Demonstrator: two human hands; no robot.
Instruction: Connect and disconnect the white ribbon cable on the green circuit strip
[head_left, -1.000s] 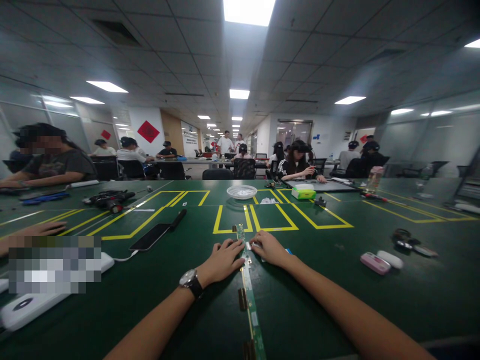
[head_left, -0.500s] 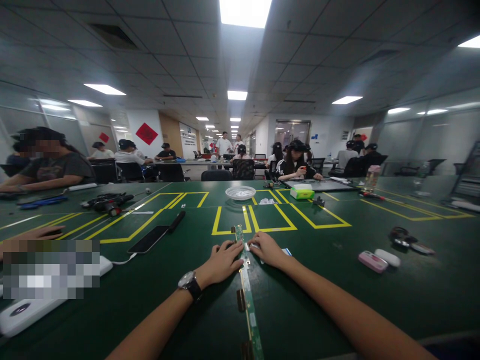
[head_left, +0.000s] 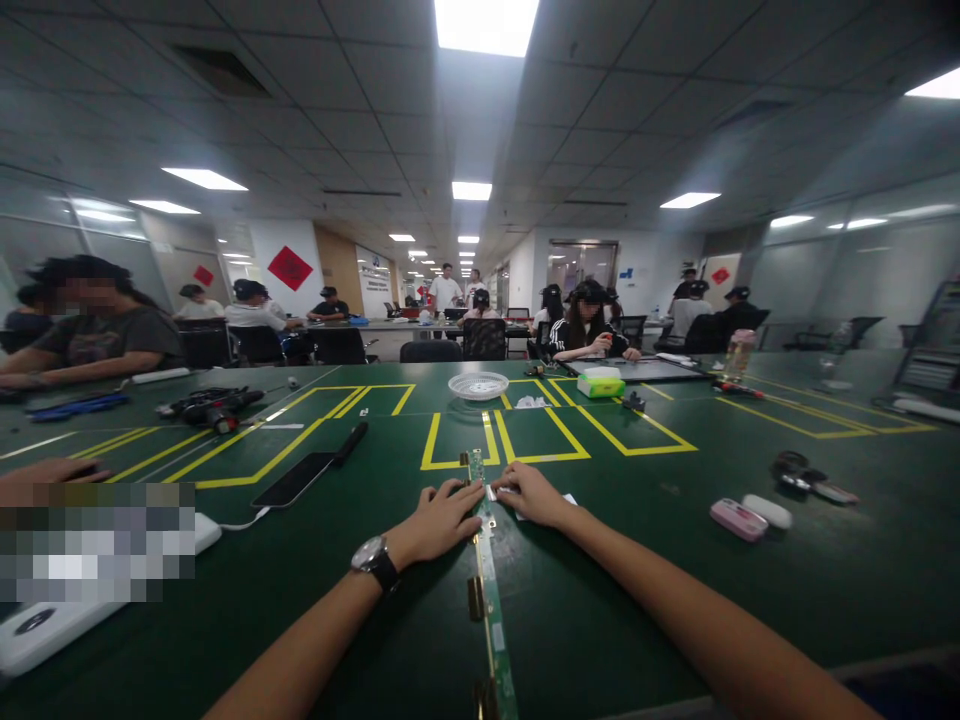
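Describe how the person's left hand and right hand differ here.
The left hand has a watch at its wrist; the right hand has none. The left hand comes in from the left of the green strip, the right hand from its right. Both are bare and near the strip's far end.

Head view: a long, narrow circuit board (head_left: 491, 590) lies lengthwise on a green worktop (head_left: 630, 610). The left hand (head_left: 439, 520) rests its fingers on the board near the far end; the right hand (head_left: 534, 494) holds a small white piece (head_left: 493, 493) at its right edge. Beyond, a white basket (head_left: 478, 387) stands past yellow tape outlines (head_left: 544, 458).
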